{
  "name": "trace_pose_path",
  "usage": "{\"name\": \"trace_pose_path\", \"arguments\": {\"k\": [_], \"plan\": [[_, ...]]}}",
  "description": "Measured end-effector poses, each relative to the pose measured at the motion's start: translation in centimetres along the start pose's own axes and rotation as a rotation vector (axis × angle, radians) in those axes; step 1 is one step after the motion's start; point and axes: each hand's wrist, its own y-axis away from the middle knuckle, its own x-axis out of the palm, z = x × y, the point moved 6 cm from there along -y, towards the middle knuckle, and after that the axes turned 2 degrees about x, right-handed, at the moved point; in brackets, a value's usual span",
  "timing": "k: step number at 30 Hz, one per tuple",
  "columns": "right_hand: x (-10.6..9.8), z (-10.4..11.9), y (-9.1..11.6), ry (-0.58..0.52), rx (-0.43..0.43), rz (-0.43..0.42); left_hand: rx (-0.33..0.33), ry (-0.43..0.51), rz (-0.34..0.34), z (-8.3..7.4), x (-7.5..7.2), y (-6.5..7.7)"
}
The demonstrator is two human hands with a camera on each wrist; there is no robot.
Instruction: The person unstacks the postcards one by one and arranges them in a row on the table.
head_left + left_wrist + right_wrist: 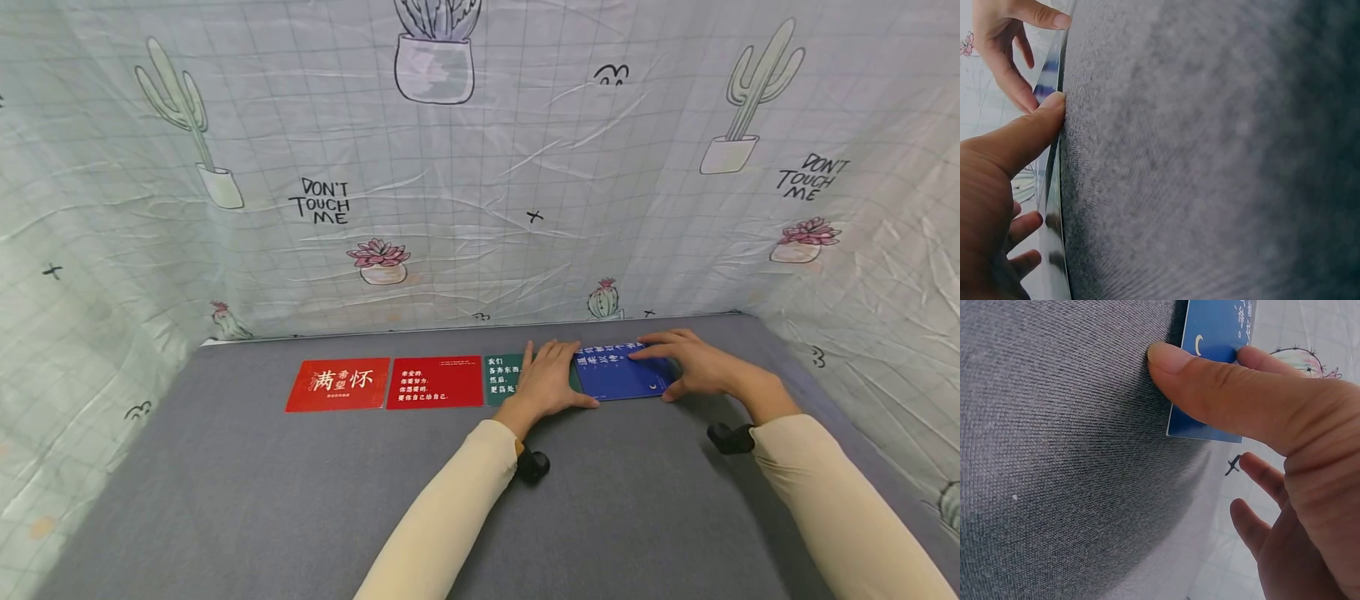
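Note:
A blue card [618,380] with white writing and a small moon lies at the right end of a row of cards. My right hand [696,364] holds it at its right side, the thumb at the near edge and the index finger across its far part. My left hand [549,380] rests over the green card [498,375] beside it and hides much of that card. The left thumb [1054,109] touches the near edge close to the blue card's left corner, while the other left fingers reach the far side, fairly straight.
Farther left in the row lie a red card [435,393] and an orange-red card [339,400] with large white characters. All are on a grey cloth-covered table [300,500]. Behind it hangs a pale curtain [480,175] printed with cacti.

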Motion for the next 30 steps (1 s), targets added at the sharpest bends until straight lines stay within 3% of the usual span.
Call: {"name": "trace_pose_path", "arguments": {"k": [12,30], "plan": [[0.24,-0.29,-0.24,-0.017,0.032,0.031,0.010,0.047,0.024,0.40,0.13,-0.08],[0.60,-0.89,-0.50,-0.067,0.037,0.104,-0.002,0.020,0.020,0.48,0.22,0.12]]}}
